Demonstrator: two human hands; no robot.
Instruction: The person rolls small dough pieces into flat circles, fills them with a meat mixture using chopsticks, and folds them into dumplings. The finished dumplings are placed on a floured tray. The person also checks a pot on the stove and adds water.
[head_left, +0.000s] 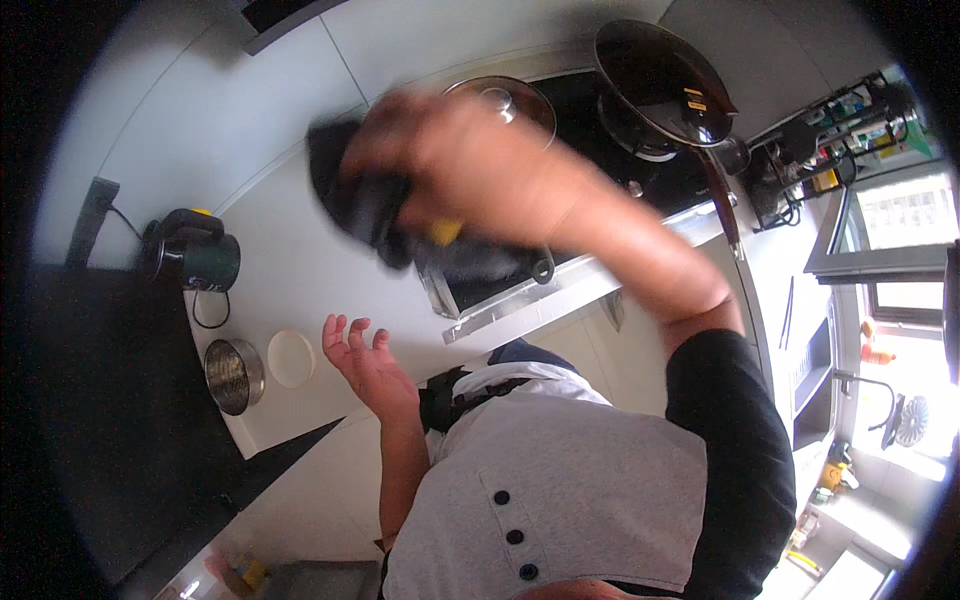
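Observation:
My right hand (480, 165) is raised above the edge between the counter and the stove, its fingers closed around a dark object (349, 195). Motion blur hides what kind of object it is. A small yellow patch (445, 231) shows just under the hand. Behind the hand, a glass pot lid (499, 101) with a round knob is partly covered. A dark handle with a ring end (543, 268) shows below the wrist. My left hand (371, 367) hovers palm up with fingers apart, holding nothing, beside a white round dish or lid (291, 358) on the white counter (281, 225).
A dark electric kettle (202, 251) stands at the counter's left, near a metal bowl (234, 376). A lidded frying pan (660, 82) sits on the black gas stove (577, 97), its long handle jutting over the front edge. A crowded rack (817, 142) and an open window (892, 217) are at right.

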